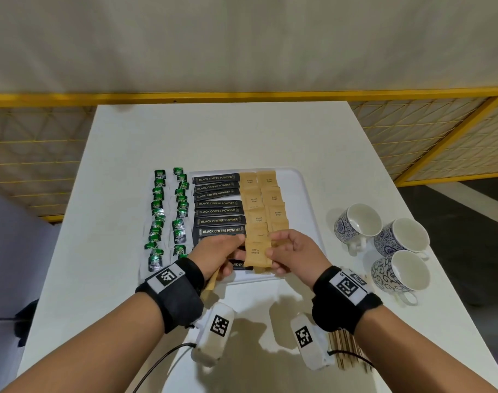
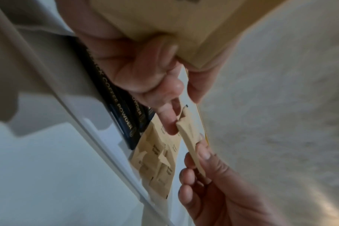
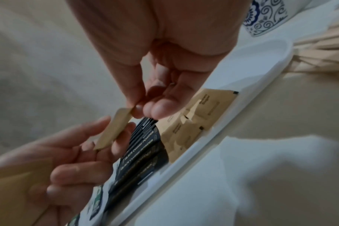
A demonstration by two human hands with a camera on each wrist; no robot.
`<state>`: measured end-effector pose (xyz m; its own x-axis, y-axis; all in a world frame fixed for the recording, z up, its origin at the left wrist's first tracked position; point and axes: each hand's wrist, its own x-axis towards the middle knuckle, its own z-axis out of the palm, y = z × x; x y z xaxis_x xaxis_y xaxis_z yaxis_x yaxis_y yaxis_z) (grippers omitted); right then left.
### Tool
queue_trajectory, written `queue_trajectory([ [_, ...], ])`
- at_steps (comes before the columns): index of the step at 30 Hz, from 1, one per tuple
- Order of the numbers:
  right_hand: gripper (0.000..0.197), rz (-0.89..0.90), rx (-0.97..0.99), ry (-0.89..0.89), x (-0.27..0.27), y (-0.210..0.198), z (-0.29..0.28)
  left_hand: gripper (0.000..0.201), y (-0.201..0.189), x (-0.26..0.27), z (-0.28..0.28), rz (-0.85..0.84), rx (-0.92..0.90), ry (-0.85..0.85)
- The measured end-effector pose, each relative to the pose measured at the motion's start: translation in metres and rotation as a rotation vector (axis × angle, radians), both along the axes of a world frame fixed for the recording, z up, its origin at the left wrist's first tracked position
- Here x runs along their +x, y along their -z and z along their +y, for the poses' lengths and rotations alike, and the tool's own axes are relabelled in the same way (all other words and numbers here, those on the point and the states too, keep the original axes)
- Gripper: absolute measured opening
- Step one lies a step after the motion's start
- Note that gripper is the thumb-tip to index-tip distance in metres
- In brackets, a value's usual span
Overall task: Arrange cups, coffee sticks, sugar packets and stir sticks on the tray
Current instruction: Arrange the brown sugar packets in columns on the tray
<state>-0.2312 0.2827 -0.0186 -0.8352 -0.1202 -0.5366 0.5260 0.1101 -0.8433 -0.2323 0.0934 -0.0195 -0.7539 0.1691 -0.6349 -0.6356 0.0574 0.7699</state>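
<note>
A white tray holds a column of black coffee sticks and two columns of brown sugar packets. Above the tray's near edge, both hands pinch one brown sugar packet. My left hand holds its left edge and my right hand its right edge. The left hand also grips a stack of sugar packets in its palm. In the right wrist view the thumb and fingers of my right hand pinch the packet. Three blue-patterned cups stand right of the tray. Wooden stir sticks lie under my right wrist.
Green tea bags lie in two columns along the tray's left side. The white table ends at a yellow mesh fence behind. The tray's right strip is bare. Wrist camera units with cables hang below both wrists.
</note>
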Motion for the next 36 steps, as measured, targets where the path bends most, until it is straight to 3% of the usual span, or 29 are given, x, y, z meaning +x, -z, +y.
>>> queue_trajectory([
  [4, 0.033, 0.069, 0.017, -0.038, 0.003, -0.001, -0.001, 0.01, 0.002, 0.0, 0.003, 0.028, 0.032, 0.022],
  [8, 0.044, 0.229, 0.02, -0.144, 0.007, -0.006, -0.001, 0.024, 0.002, -0.002, 0.003, -0.082, 0.114, 0.036],
  [11, 0.028, 0.314, 0.164, -0.169, 0.008, -0.005, -0.001, 0.021, -0.002, -0.002, 0.004, -0.115, 0.154, 0.136],
  [13, 0.016, 0.275, 0.184, -0.119, 0.006, -0.004, 0.0, 0.015, -0.005, 0.0, 0.007, -0.089, 0.106, 0.166],
  [16, 0.004, 0.073, 0.029, -0.037, 0.003, -0.003, 0.007, 0.018, -0.004, 0.002, 0.01, -0.013, 0.044, 0.129],
  [23, 0.008, -0.007, 0.013, -0.13, 0.008, -0.004, 0.012, 0.018, 0.003, 0.001, 0.014, 0.062, 0.05, 0.013],
  [28, 0.033, 0.002, -0.031, -0.069, 0.011, -0.002, 0.017, 0.014, 0.007, 0.001, 0.015, 0.037, 0.05, -0.002],
  [34, 0.022, -0.021, -0.085, -0.05, 0.016, 0.001, 0.016, 0.013, 0.008, 0.003, 0.018, 0.009, 0.083, -0.02],
  [36, 0.026, -0.009, -0.093, -0.035, 0.017, 0.002, 0.015, 0.016, 0.008, 0.003, 0.018, 0.01, 0.08, -0.026],
])
